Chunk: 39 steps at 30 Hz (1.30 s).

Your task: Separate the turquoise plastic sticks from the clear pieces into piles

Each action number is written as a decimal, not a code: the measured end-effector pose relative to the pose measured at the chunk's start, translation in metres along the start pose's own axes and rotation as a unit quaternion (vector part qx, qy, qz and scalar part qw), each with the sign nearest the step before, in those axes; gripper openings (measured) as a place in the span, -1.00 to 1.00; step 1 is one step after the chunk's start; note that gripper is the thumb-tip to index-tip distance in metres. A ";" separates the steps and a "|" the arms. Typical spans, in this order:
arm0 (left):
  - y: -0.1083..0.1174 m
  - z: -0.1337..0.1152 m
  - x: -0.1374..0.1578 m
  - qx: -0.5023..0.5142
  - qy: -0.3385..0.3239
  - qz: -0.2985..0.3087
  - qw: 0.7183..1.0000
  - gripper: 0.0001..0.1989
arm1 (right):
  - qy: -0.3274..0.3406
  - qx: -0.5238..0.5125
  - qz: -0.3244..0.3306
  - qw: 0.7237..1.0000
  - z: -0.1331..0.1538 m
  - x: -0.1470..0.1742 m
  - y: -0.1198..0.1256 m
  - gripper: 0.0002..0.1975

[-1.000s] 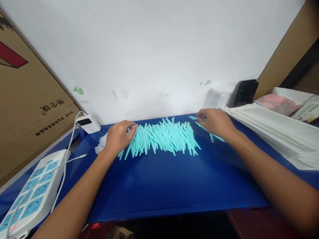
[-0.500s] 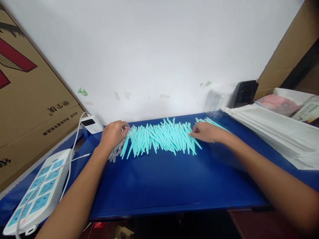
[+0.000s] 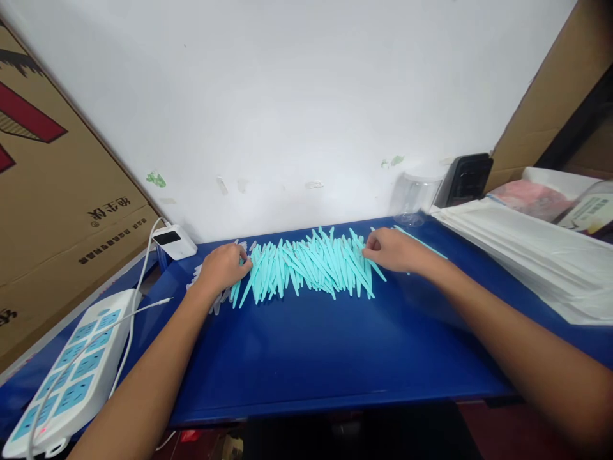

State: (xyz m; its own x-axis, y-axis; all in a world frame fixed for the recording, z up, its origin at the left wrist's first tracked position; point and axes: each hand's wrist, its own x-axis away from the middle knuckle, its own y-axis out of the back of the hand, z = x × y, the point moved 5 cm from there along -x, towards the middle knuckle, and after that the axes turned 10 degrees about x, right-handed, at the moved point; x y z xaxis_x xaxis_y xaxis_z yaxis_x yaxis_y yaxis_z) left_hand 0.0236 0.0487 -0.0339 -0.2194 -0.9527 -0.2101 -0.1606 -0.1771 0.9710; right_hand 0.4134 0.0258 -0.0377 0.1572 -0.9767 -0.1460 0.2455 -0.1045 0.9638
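Note:
A long heap of slim turquoise plastic sticks [image 3: 306,265] with tapered ends lies across the blue table [image 3: 311,358]. At its left end is my left hand [image 3: 225,267], thumb and fingertips pinched together against the outermost sticks; what lies between them is hidden. Clear, flat plastic pieces [image 3: 218,301] show around and under that hand. My right hand [image 3: 390,249] is at the heap's right end, with thumb and forefinger closed on the end of a turquoise stick. More turquoise sticks [image 3: 421,243] lie behind my right hand, partly covered by it.
A white power strip [image 3: 71,370] with cables lies on the left, near a small white device [image 3: 175,241] with a dark screen. Cardboard boxes flank the table. At the back right stand a clear jar [image 3: 416,198] and a black object [image 3: 469,181], beside stacked white sheets [image 3: 522,255].
My left hand has lowered slightly and its fingertips have come in against the heap's left end. My right hand has shifted slightly; a stick beside it now points upward at the back.

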 end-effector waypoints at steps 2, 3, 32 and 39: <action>-0.003 0.000 0.000 -0.006 0.002 0.007 1.000 -0.76 | -0.011 0.002 0.014 1.000 0.001 0.001 0.000 -0.84; -0.003 0.000 0.000 -0.010 0.002 0.005 1.000 -0.77 | -0.016 0.003 0.022 1.000 0.001 0.001 0.000 -0.85; 0.007 -0.089 0.023 0.484 -0.092 0.006 0.870 -0.72 | 0.171 -0.299 -0.010 0.939 0.060 0.024 0.013 -0.71; 0.001 -0.100 0.032 0.543 -0.086 0.025 0.835 -0.71 | 0.187 -0.320 0.017 0.929 0.074 0.033 0.008 -0.71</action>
State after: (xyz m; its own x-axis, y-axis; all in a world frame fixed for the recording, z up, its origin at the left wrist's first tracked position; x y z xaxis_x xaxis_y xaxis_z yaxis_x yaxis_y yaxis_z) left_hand 0.1128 -0.0069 -0.0280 -0.3722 -0.8858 -0.2771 -0.9043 0.2788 0.3234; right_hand 0.3498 -0.0212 -0.0184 0.4667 -0.8319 -0.3004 0.7342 0.1750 0.6560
